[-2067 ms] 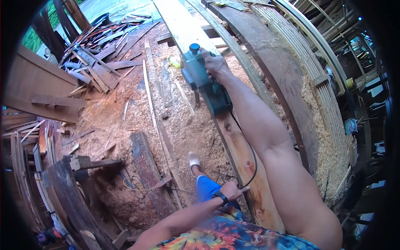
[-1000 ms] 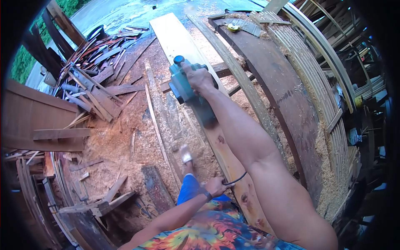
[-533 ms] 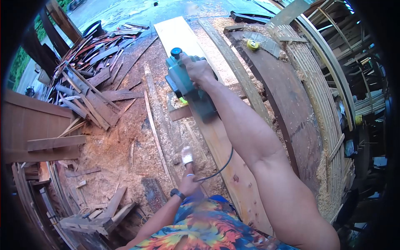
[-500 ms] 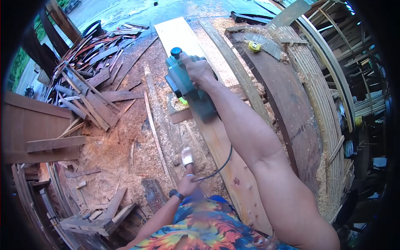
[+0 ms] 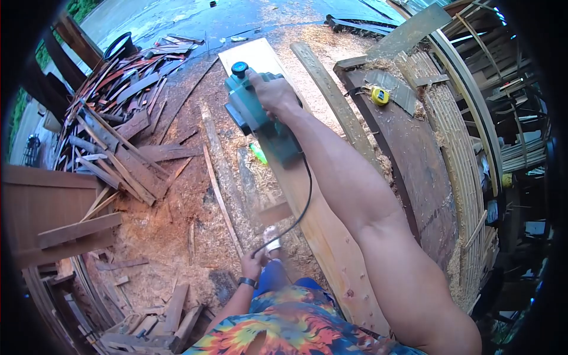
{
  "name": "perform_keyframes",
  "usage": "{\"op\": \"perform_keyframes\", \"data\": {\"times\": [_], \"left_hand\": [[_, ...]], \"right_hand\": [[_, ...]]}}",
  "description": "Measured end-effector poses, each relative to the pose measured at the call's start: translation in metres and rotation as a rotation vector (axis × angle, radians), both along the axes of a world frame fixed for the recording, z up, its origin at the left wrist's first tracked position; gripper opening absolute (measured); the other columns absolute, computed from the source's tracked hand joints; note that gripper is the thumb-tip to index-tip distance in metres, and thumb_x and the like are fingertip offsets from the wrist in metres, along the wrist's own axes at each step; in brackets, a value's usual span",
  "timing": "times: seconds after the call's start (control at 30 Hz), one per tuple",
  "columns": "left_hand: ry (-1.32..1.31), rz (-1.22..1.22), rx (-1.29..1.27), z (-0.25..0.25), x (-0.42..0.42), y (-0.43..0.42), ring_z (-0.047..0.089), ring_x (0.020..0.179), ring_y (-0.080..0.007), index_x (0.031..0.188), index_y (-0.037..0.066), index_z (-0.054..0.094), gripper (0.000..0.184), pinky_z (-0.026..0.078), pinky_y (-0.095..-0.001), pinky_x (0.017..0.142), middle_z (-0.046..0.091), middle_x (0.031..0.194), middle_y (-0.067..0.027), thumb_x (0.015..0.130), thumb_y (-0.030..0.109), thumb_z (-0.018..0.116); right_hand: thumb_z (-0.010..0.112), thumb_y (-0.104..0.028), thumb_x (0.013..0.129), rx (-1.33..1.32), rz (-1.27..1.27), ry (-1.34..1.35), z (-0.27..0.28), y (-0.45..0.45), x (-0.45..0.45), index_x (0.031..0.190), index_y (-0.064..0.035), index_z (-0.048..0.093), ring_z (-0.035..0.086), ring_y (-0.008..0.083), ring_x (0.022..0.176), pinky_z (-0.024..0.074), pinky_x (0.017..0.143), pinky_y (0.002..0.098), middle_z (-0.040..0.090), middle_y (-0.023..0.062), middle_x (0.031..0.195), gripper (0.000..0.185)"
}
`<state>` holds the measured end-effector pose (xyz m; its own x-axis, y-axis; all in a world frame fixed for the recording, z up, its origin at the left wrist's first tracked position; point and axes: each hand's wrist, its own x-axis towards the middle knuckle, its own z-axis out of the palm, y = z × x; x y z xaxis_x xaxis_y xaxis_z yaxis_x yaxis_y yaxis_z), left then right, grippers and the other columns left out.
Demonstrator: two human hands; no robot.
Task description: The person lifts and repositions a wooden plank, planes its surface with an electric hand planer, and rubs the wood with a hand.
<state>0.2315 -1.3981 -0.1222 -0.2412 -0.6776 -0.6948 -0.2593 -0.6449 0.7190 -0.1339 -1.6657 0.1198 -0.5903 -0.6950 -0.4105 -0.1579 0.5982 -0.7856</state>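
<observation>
My right hand grips the handle of a teal electric planer, which rests on a long pale wooden plank. The planer sits near the plank's far end, and a black power cord runs from its rear back towards me. Low down near my waist, my left hand is closed around that cord, with a dark watch on the wrist. Part of the plank lies hidden under the planer and my right arm.
A yellow tape measure lies on a wide brown board at right. Scrap wood is heaped at left. Shavings cover the ground, and a bright green object lies left of the plank. My shod foot stands beside it.
The planer and my right hand have moved slightly farther along the plank. My left hand has shifted left with the cord, which now bends in a wider curve. The view has tilted slightly.
</observation>
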Motion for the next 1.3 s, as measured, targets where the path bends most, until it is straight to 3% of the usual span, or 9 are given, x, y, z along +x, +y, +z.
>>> {"op": "perform_keyframes", "data": {"times": [0.2,0.47,0.73,0.77,0.87,1.0,1.03,1.13,1.3], "left_hand": [[0.023,0.197,0.08,-0.016,-0.005,-0.052,0.062,0.054,-0.0143,0.077,0.009,0.064,0.025,0.05,-0.0291,0.049,0.066,0.068,-0.0059,0.095,0.027,0.068],[0.078,0.279,0.088,-0.01,-0.025,-0.096,0.064,0.058,-0.0148,0.08,0.008,0.064,0.02,0.053,-0.0282,0.052,0.07,0.075,-0.0079,0.093,0.023,0.07],[0.224,0.337,0.073,0.003,-0.042,-0.126,0.065,0.064,-0.0125,0.099,0.002,0.065,0.014,0.055,-0.0256,0.056,0.072,0.088,-0.0112,0.094,0.015,0.067],[0.252,0.338,0.066,0.007,-0.045,-0.13,0.065,0.065,-0.0124,0.101,0.001,0.065,0.015,0.055,-0.0255,0.057,0.072,0.09,-0.0114,0.094,0.015,0.067],[0.252,0.279,0.042,0.024,-0.052,-0.13,0.065,0.068,-0.0117,0.104,0.001,0.065,0.016,0.055,-0.0248,0.061,0.072,0.093,-0.0111,0.095,0.014,0.067],[0.143,0.106,-0.114,0.031,-0.033,-0.105,0.064,0.069,-0.0095,0.106,0.002,0.064,0.018,0.054,-0.0248,0.062,0.072,0.093,-0.0088,0.096,0.016,0.067],[0.081,0.056,-0.182,0.023,-0.02,-0.094,0.063,0.069,-0.0096,0.102,0.002,0.065,0.017,0.053,-0.0249,0.061,0.071,0.088,-0.0073,0.096,0.017,0.068],[-0.155,-0.227,-0.171,0.042,0.02,-0.075,0.063,0.07,-0.0089,0.091,0.002,0.065,0.016,0.051,-0.0242,0.06,0.069,0.08,-0.0051,0.095,0.017,0.069],[-0.346,-1.022,-0.207,0.012,0.103,-0.042,0.071,0.09,-0.0335,0.104,0.001,0.073,0.031,0.054,-0.0438,0.083,0.073,0.094,-0.0224,0.088,0.027,0.067]], "right_hand": [[0.058,-0.076,0.083,0.001,-0.028,0.015,-0.002,-0.053,-0.014,0.078,-0.0001,0.069,0.065,0.0221,0.057,0.0521,0.048,0.0356,0.069,0.0128,0.077,0.077],[0.059,-0.07,0.091,-0.068,0.006,-0.024,-0.003,-0.132,-0.039,0.079,-0.0017,0.064,0.054,0.0165,0.051,0.0445,0.044,0.0346,0.058,0.0064,0.067,0.07],[0.059,-0.074,0.087,-0.188,0.049,0.204,-0.022,-0.225,-0.068,0.082,-0.0002,0.072,0.064,0.0186,0.056,0.0517,0.05,0.0359,0.069,0.0093,0.072,0.075],[0.074,-0.059,0.087,-0.21,0.052,0.229,-0.022,-0.238,-0.073,0.073,0.0,0.068,0.056,0.017,0.053,0.0468,0.047,0.0354,0.061,0.0068,0.067,0.061],[0.074,-0.06,0.085,-0.246,0.068,0.135,-0.039,-0.293,-0.099,0.102,-0.0045,0.071,0.055,0.0204,0.045,0.0443,0.039,0.0393,0.065,0.0118,0.066,0.059],[0.085,-0.042,0.081,-0.492,0.187,0.216,-0.054,-0.27,-0.104,0.075,0.0006,0.071,0.056,0.0157,0.054,0.0455,0.049,0.0361,0.061,0.0054,0.067,0.045],[0.089,-0.026,0.076,-0.442,0.167,0.217,-0.05,-0.261,-0.101,0.076,0.0,0.073,0.055,0.0139,0.054,0.0428,0.048,0.0354,0.061,0.0041,0.065,0.031],[0.083,-0.04,0.076,-0.397,0.169,0.327,-0.072,-0.211,-0.103,0.096,-0.0045,0.077,0.071,0.0228,0.073,0.0563,0.071,0.0362,0.074,0.0125,0.079,0.042],[0.079,-0.027,0.078,-0.588,0.125,0.239,-0.036,0.005,-0.033,0.107,-0.0061,0.074,0.073,0.0237,0.076,0.0572,0.072,0.037,0.075,0.0141,0.085,0.036]]}}
